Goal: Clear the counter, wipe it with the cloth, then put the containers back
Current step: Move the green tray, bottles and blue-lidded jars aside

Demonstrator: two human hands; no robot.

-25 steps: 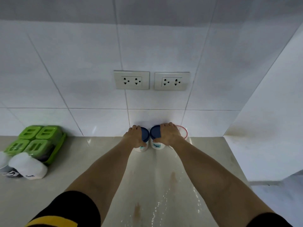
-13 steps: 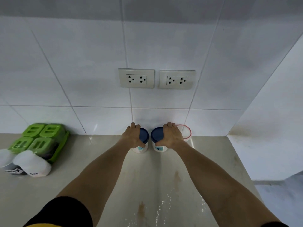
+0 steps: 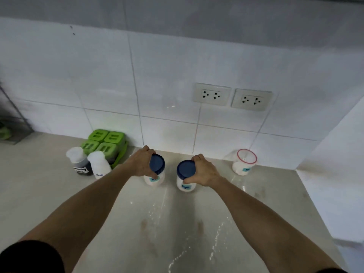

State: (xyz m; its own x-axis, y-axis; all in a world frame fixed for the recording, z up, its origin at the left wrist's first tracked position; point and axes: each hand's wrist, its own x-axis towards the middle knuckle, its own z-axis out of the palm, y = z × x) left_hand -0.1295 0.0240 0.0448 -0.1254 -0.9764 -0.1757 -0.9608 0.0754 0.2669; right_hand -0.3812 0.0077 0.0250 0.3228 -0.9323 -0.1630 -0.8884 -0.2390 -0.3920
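Blue-lidded jars (image 3: pixel 157 164) apart now, hands (image 3: pixel 140 163) gripping (both)

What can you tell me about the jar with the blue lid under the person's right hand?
The right jar is a small white, plastic-looking container with a round dark blue lid closed on top. It stands upright on the pale counter, which looks wet, apart from a similar jar to its left. A light blue label with handwriting, too blurred to read surely, faces the camera. The right hand grips it from above, fingers curled round the lid's rim.
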